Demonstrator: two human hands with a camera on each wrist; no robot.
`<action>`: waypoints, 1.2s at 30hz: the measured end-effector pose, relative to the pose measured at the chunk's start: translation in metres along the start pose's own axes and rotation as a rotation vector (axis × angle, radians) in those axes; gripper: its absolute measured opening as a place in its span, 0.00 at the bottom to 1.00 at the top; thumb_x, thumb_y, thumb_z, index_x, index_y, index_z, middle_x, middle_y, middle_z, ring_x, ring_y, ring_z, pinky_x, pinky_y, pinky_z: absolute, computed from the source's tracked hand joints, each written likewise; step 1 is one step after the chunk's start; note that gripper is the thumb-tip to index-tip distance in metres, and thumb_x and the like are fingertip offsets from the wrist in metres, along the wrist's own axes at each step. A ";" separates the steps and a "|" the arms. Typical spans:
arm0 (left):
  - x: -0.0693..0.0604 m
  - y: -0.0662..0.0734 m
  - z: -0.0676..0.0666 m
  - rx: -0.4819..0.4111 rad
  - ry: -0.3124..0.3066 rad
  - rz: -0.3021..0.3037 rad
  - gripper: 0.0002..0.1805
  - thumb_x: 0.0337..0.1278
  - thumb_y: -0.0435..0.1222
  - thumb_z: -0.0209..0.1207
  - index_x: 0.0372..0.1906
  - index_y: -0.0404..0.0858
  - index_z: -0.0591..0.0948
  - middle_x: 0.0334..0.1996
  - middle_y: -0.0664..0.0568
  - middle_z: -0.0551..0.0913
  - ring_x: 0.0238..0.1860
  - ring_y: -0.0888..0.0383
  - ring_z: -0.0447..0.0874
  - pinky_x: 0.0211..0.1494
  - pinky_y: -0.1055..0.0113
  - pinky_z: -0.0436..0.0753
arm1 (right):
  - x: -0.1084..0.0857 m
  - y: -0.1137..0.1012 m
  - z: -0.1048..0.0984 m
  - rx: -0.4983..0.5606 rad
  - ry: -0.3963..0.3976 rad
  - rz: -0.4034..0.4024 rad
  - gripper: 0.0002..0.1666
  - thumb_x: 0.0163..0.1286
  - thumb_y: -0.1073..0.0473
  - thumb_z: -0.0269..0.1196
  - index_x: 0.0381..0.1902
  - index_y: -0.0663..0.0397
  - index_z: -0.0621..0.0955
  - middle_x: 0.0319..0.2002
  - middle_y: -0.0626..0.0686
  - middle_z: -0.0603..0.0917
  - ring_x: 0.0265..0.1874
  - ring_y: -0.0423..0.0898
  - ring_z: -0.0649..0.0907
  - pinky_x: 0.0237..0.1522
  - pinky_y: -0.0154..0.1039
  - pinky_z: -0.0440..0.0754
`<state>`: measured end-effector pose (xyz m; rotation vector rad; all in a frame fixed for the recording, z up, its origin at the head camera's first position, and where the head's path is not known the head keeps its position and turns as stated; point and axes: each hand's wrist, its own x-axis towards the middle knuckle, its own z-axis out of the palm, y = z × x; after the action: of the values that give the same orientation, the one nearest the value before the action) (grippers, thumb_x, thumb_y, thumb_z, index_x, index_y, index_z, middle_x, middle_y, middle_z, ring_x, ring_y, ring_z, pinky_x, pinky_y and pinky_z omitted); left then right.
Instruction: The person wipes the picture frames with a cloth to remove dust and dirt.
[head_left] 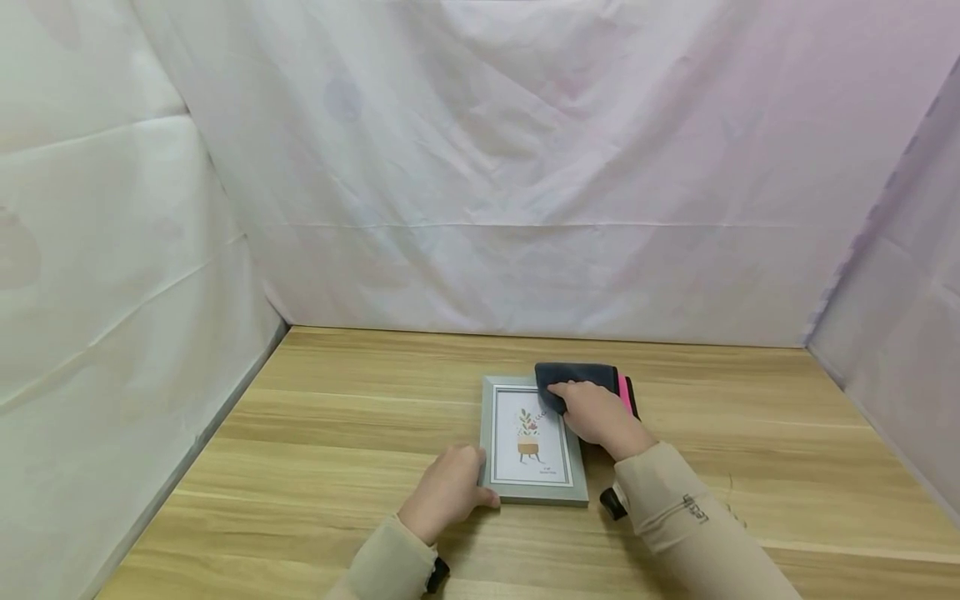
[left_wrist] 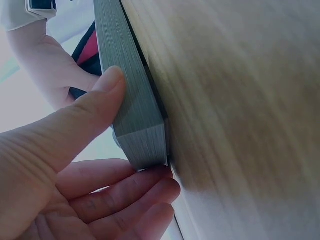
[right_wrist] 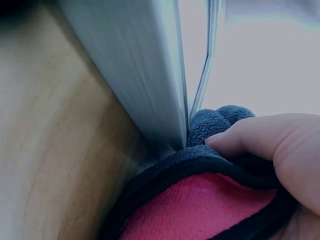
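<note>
A grey picture frame lies flat on the table, holding a print of a potted plant. My left hand grips its near left corner. In the left wrist view, the thumb presses one outer edge of the frame and the fingers touch the adjoining edge. At the far right corner, my right hand holds a folded dark grey cloth against the frame. The right wrist view shows the cloth's pink inner side and black border, with the thumb on top; its other fingers are mostly hidden.
The wood-grain table extends around the frame. White sheeting hangs along the back edge and both sides. A black wrist device sits beside the right cuff, another beside the left.
</note>
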<state>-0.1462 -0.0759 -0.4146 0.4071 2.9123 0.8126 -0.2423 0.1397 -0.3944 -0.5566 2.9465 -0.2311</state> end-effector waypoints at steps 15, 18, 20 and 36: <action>0.001 0.001 -0.001 0.014 -0.004 -0.008 0.18 0.30 0.40 0.76 0.24 0.38 0.77 0.20 0.56 0.73 0.22 0.62 0.66 0.25 0.69 0.68 | 0.006 0.004 -0.001 0.032 -0.005 0.007 0.27 0.64 0.65 0.57 0.63 0.53 0.73 0.60 0.59 0.76 0.55 0.56 0.79 0.56 0.54 0.74; 0.001 0.002 -0.002 0.016 -0.008 -0.019 0.19 0.29 0.40 0.76 0.24 0.37 0.77 0.20 0.56 0.73 0.21 0.62 0.66 0.25 0.68 0.68 | 0.005 0.004 -0.001 0.038 -0.013 0.008 0.27 0.65 0.65 0.57 0.63 0.53 0.73 0.60 0.59 0.76 0.55 0.56 0.79 0.56 0.54 0.74; 0.002 0.002 -0.002 0.007 -0.013 -0.028 0.19 0.29 0.40 0.76 0.24 0.37 0.77 0.19 0.56 0.73 0.21 0.61 0.66 0.24 0.68 0.68 | 0.004 0.004 0.000 0.039 -0.017 0.013 0.27 0.65 0.65 0.58 0.63 0.53 0.72 0.61 0.59 0.75 0.54 0.56 0.79 0.56 0.54 0.74; 0.004 0.002 -0.003 -0.004 -0.014 -0.032 0.19 0.28 0.39 0.76 0.23 0.36 0.77 0.18 0.55 0.72 0.20 0.61 0.65 0.23 0.68 0.68 | -0.009 -0.002 0.003 0.015 -0.017 -0.007 0.26 0.66 0.64 0.57 0.63 0.53 0.72 0.62 0.62 0.73 0.60 0.59 0.75 0.57 0.53 0.73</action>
<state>-0.1496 -0.0744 -0.4107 0.3626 2.8962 0.8074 -0.2326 0.1410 -0.3960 -0.5635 2.9241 -0.2474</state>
